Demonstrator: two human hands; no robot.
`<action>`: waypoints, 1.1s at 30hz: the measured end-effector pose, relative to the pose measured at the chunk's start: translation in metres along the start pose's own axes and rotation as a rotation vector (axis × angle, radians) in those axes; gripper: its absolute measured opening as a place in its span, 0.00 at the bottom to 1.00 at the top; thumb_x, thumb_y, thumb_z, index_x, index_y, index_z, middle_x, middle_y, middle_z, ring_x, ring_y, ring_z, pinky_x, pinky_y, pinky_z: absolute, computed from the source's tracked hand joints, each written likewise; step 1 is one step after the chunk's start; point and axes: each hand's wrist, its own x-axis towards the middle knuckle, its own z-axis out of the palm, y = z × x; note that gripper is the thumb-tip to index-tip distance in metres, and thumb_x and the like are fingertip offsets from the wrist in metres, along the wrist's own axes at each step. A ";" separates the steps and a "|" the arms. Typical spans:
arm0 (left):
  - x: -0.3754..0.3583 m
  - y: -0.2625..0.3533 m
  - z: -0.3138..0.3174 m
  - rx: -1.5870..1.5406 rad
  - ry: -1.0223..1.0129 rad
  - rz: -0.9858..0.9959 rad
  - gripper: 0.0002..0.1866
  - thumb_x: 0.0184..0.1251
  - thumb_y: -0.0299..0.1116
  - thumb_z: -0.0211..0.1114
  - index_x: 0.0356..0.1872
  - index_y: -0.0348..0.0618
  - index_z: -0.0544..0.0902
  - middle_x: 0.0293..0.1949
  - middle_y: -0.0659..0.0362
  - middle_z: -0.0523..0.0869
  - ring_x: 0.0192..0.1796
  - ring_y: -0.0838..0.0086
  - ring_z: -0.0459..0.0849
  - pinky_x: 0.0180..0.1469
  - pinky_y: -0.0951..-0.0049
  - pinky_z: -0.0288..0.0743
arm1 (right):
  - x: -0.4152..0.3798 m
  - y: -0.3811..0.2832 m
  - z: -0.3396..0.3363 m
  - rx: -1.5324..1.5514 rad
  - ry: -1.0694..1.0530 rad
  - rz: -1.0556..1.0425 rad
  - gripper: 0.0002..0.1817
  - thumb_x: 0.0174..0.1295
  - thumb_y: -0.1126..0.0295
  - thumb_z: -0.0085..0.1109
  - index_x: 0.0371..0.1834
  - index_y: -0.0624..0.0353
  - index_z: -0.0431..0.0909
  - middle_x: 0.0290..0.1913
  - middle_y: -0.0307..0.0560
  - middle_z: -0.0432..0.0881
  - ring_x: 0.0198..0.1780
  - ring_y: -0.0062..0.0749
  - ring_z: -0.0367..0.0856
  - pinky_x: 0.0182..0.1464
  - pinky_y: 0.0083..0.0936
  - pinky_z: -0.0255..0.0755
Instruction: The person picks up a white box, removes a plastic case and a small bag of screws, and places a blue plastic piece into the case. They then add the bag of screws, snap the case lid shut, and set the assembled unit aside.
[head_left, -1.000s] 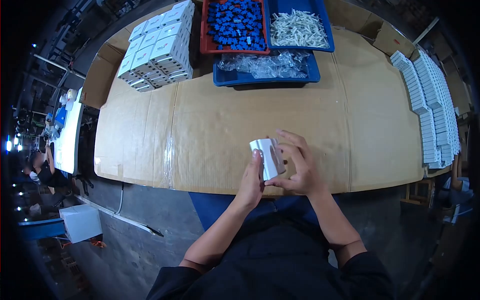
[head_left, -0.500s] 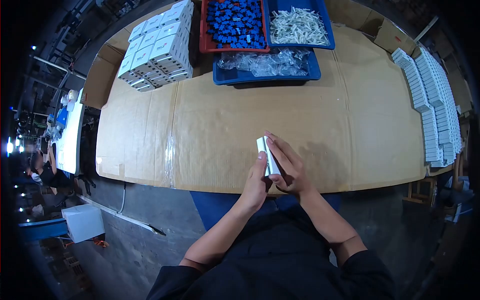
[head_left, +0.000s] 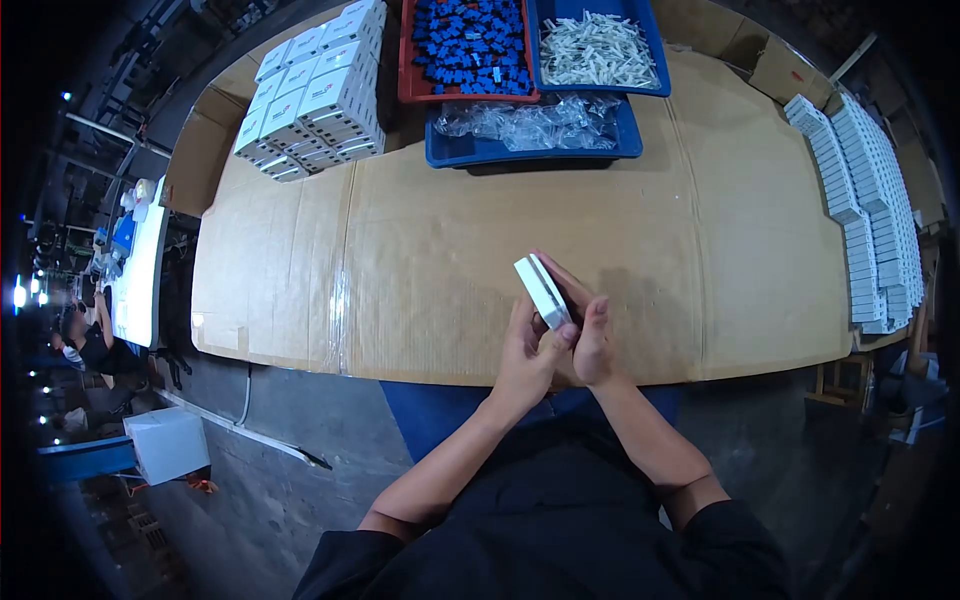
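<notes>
A slim white box-shaped piece (head_left: 541, 290) with a dark line along its side is held tilted between my two hands, above the front of the cardboard-covered table. My left hand (head_left: 527, 362) grips its lower end, the thumb pressed near the bottom corner. On the far side, the fingers of my right hand (head_left: 590, 345) lie along the piece, while that thumb is raised off it. The palms hide part of the lower end.
White boxes (head_left: 310, 95) are stacked at the back left. A red tray (head_left: 405, 85) of blue parts, a blue tray (head_left: 662, 80) of white parts and another blue tray (head_left: 530, 158) of clear plastic stand at the back. Stacked white pieces (head_left: 870, 215) line the right edge.
The piece has turned, showing more of its edge and leaning further left at the top. My right thumb has lifted away, and my left thumb has shifted down to the lower end.
</notes>
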 end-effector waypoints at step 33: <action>-0.003 0.079 -0.007 0.569 -0.454 0.432 0.48 0.54 0.34 0.83 0.78 0.43 0.69 0.78 0.46 0.71 0.81 0.48 0.66 0.82 0.49 0.58 | -0.027 -0.005 -0.029 0.727 0.190 0.581 0.31 0.77 0.37 0.53 0.55 0.57 0.80 0.47 0.45 0.88 0.39 0.31 0.89 0.45 0.29 0.83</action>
